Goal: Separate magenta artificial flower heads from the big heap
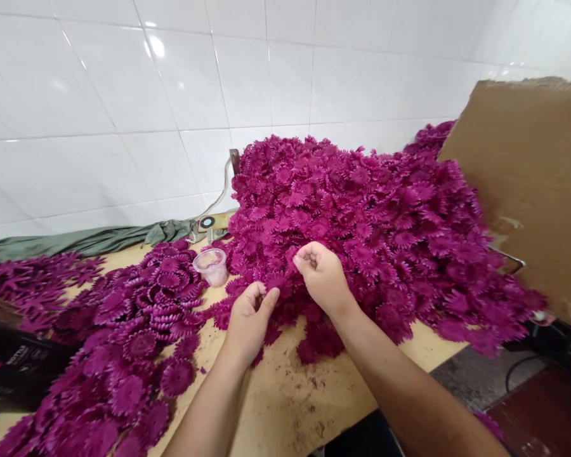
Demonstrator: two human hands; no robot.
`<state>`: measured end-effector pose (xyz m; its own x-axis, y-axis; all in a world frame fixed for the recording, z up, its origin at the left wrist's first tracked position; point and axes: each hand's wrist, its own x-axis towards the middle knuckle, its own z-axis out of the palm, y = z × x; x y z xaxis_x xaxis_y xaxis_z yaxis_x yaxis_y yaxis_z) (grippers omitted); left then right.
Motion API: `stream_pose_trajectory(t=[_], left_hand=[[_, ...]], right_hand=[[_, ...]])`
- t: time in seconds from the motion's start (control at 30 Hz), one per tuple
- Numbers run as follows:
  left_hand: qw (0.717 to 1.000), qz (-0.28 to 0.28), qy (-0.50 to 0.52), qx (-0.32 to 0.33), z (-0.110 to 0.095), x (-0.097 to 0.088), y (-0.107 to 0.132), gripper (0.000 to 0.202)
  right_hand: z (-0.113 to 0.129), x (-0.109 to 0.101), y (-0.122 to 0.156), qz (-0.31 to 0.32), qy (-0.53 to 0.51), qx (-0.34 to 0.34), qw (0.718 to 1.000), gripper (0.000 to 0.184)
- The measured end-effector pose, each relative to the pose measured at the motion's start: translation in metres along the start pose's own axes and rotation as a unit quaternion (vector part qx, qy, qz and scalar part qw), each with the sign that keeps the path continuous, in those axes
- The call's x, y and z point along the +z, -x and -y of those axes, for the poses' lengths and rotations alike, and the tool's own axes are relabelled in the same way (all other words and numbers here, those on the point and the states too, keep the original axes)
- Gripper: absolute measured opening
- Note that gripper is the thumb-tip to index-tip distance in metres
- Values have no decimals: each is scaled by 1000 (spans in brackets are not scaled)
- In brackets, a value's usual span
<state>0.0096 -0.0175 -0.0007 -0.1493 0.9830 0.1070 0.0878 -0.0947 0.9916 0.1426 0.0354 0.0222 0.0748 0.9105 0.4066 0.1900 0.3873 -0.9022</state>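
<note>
My left hand (251, 315) is closed in front of the big heap, thumb and forefinger pinching the edge of a magenta flower piece (276, 281) with toothed petals. To its right and slightly higher, my right hand (322, 274) is curled, with fingertips pressed together; whatever it pinches is too small to make out. Behind both hands rises a tall heap of magenta flower pieces (361, 209). A clear plastic cup (211, 268) with some pale residue stands on the table left of the hands.
More flower pieces (124, 355) cover the left of the table (285, 400), beside a black box (19, 368). Green cloth (99, 240) lies along the tiled wall (137, 82). A yellow object with a black disc (214, 221) sits near the heap. A cardboard sheet (528, 190) stands right.
</note>
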Motion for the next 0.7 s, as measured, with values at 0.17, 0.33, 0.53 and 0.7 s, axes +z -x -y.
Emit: stream_pose_trajectory(t=[0.17, 0.33, 0.53, 0.7], left_hand=[[998, -24, 53, 5, 7, -8, -3, 30], [995, -10, 96, -37, 5, -3, -5, 33], [997, 10, 54, -50, 6, -1, -3, 32], [999, -7, 14, -48, 11, -2, -5, 42]], right_hand=[[-14, -45, -40, -212, 117, -28, 970, 4], [-2, -51, -22, -129, 307, -144, 932, 25], [16, -4, 41, 145, 236, -143, 950, 10], [10, 5, 42, 181, 138, -9, 974, 10]])
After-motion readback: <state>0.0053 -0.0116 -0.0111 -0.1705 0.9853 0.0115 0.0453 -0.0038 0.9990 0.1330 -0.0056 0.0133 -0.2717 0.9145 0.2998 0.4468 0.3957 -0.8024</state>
